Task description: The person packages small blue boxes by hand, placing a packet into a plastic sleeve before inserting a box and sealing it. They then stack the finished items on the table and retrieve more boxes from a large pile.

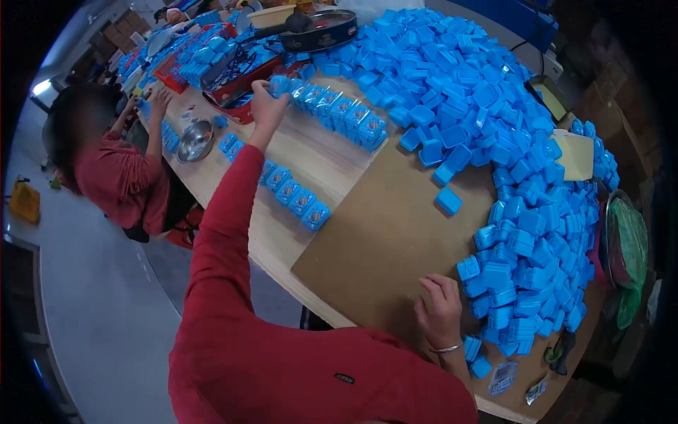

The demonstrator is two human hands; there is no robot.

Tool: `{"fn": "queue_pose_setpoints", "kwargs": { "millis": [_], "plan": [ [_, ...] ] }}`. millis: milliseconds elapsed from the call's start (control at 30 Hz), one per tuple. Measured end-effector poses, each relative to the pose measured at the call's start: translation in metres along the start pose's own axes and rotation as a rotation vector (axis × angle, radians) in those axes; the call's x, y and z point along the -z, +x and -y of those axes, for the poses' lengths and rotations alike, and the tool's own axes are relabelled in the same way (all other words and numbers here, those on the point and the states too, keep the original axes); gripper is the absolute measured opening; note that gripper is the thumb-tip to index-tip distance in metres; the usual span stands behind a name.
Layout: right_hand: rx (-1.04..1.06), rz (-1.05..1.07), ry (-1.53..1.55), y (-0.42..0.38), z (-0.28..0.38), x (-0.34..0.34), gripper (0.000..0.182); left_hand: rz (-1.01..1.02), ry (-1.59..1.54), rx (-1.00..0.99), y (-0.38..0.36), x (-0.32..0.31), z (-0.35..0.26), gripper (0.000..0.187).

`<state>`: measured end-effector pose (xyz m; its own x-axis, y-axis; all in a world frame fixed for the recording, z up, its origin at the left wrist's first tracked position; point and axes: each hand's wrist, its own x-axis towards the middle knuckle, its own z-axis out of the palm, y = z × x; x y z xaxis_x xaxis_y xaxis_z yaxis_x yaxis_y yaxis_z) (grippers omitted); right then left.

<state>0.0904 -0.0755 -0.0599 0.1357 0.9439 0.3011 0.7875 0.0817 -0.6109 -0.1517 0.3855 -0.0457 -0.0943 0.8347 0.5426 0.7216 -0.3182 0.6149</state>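
Note:
My left hand (270,109) is stretched far forward, its fingers closed around a small blue plastic box (280,85) at the far end of a row. That row of blue boxes (332,106) looks stacked and under clear plastic, with printed labels on top. Beneath my left forearm runs a second, shorter row of labelled blue boxes (289,192). My right hand (443,311) hovers or rests over the brown board (381,233), fingers loosely bent and apart, with nothing in them. Nearest to it are loose blue boxes (487,283) at the pile's edge.
A large heap of blue boxes (445,78) covers the table's far right side. A single box (448,201) lies on the board. Farther off are a dark pan (318,35), a red tray (240,113) and a metal bowl (195,141). Another person (116,169) works at left.

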Motion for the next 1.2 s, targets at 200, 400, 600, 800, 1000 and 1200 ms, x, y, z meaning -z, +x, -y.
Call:
{"fn": "queue_pose_setpoints", "kwargs": {
  "millis": [200,400,600,800,1000,1200],
  "plan": [
    [-0.024,0.022,-0.017,0.018,0.001,-0.011,0.036,0.026,0.123,-0.022,0.077,-0.047,0.046,0.048],
    [-0.055,0.040,-0.057,0.025,-0.007,-0.014,0.036,0.064,0.173,0.076,0.091,-0.068,0.071,0.052],
    [-0.043,0.059,-0.043,0.025,-0.010,-0.019,0.036,0.026,-0.007,0.212,0.088,-0.064,0.072,0.062],
    [-0.034,0.049,-0.045,0.024,-0.009,-0.017,0.037,0.118,-0.151,0.111,0.093,-0.081,0.106,0.055],
    [-0.007,-0.022,-0.109,0.017,-0.008,-0.004,0.033,0.142,-0.063,-0.115,0.079,-0.065,0.081,0.050],
    [-0.096,-0.292,-0.359,0.002,-0.036,0.074,0.026,0.097,-0.092,-0.198,0.079,-0.063,0.071,0.070]
  ]
}}
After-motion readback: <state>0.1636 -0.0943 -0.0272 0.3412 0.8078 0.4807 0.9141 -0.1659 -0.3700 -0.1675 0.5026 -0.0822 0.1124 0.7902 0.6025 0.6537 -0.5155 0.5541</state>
